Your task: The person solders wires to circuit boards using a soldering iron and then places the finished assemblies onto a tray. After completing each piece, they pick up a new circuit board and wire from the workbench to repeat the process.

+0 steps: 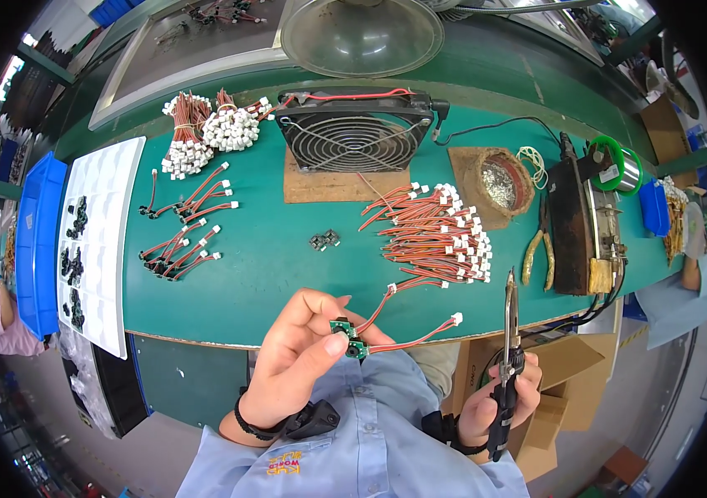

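Observation:
My left hand [295, 357] pinches two small green circuit boards [356, 349] between thumb and fingers, above the table's near edge. Red and dark wires [407, 344] run from them to the right and end in white plugs. My right hand [526, 390] is wrapped around the black handle of a soldering iron [503, 407], its metal tip pointing up and away from me. The iron stays apart from the boards. Beyond my left hand, a few loose black-and-green parts [324, 240] lie on the green mat [279, 266].
Wired boards [177, 264] and cable bundles [187, 137] lie left, beside a white tray [109, 216] and blue bin [38, 249]. A fan [355, 137] stands behind loose cables [445, 236]. Right are a solder dish [499, 184], pliers [538, 253], a black box [569, 232] and solder spool [626, 170].

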Demonstrator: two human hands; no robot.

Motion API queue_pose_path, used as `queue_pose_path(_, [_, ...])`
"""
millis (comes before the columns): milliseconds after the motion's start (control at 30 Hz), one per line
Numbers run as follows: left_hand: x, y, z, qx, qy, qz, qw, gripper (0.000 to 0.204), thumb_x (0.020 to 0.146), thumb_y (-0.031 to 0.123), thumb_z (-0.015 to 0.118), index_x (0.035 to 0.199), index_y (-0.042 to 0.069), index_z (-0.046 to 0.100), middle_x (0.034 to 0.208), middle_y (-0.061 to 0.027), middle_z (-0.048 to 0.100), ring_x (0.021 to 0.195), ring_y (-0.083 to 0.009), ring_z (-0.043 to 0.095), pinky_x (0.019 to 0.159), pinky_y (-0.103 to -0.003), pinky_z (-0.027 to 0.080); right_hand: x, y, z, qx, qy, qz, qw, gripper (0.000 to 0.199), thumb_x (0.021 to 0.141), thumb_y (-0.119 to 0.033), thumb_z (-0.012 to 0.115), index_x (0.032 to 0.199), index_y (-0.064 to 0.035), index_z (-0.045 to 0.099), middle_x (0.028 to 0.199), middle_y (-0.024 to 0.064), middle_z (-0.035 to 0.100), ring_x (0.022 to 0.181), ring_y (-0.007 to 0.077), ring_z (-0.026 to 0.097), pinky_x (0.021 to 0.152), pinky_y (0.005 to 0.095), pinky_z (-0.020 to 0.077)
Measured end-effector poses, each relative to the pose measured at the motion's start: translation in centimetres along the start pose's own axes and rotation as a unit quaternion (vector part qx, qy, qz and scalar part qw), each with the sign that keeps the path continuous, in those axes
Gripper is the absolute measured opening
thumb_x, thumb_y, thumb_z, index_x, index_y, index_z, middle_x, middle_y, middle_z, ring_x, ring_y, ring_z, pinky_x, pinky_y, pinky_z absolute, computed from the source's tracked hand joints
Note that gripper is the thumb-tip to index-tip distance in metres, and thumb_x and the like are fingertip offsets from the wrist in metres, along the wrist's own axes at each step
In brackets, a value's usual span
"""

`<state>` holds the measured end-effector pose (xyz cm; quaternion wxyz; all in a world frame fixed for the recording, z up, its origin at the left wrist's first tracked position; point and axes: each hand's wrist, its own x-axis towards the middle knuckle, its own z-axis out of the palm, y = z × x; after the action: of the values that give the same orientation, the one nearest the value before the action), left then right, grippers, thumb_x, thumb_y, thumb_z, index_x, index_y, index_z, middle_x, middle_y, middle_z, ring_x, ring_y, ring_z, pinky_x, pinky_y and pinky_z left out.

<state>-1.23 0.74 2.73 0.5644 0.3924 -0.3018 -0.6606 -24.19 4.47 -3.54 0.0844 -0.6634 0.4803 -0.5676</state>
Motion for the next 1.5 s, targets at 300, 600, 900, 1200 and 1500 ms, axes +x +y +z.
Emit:
queue_pose_path(300, [0.0,-0.4,-5.1,0.066,0.068,0.076,0.993,0.012,0.091,0.009,0.046,0.102,0.004,0.044,0.093,-0.0157,0.062,0.090,-0.0207,0.059,0.083,-0.033,0.043,0.3,-0.1,1.0,0.005,-0.051,0.082,0.995,0.036,0.081,-0.014,0.063,0.111,-0.0083,0.045,0.094,0.0133,0.055,0.079,0.0212,0.053,0.081,0.0381,0.0417])
queue_pose_path(600, [-2.2,2.4,-14.3,0.372,0.314,0.028,0.873,0.014,0.090,0.014,0.054,0.097,0.003,0.050,0.084,-0.0080,0.063,0.065,-0.0061,0.049,0.061,-0.022,0.040,3.7,1.7,5.7,0.019,-0.187,0.002,0.982,0.030,0.072,0.003,0.063,0.099,-0.0066,0.053,0.090,0.0105,0.060,0.071,0.0214,0.057,0.067,0.0316,0.0444])
queue_pose_path(900, [-4.0,4.9,-7.6,0.565,0.190,0.087,0.798,0.022,0.082,0.009,0.060,0.101,-0.001,0.054,0.082,-0.0074,0.059,0.061,-0.0132,0.052,0.055,-0.027,0.042,5.1,1.9,8.2,-0.068,-0.266,-0.090,0.957,0.030,0.067,-0.001,0.057,0.096,-0.0068,0.055,0.085,0.0099,0.058,0.068,0.0228,0.054,0.053,0.0325,0.0397])
queue_pose_path(1200, [4.9,3.7,-5.3,0.714,-0.048,0.098,0.692,0.024,0.077,0.007,0.064,0.098,0.000,0.054,0.090,-0.0164,0.056,0.080,-0.0318,0.060,0.066,-0.038,0.048,4.8,2.6,8.0,0.002,-0.169,-0.055,0.984,0.032,0.072,0.007,0.066,0.097,-0.0051,0.050,0.081,0.0107,0.063,0.071,0.0245,0.061,0.062,0.0306,0.0467])
queue_pose_path(1500, [8.5,-0.8,-6.2,0.684,-0.056,0.153,0.711,0.019,0.072,0.008,0.060,0.089,0.004,0.052,0.089,-0.0168,0.052,0.080,-0.0361,0.057,0.068,-0.043,0.047,3.5,3.3,7.7,0.065,-0.001,0.017,0.998,0.036,0.079,0.009,0.061,0.107,-0.0026,0.040,0.086,0.0110,0.059,0.082,0.0163,0.056,0.074,0.0273,0.0452])
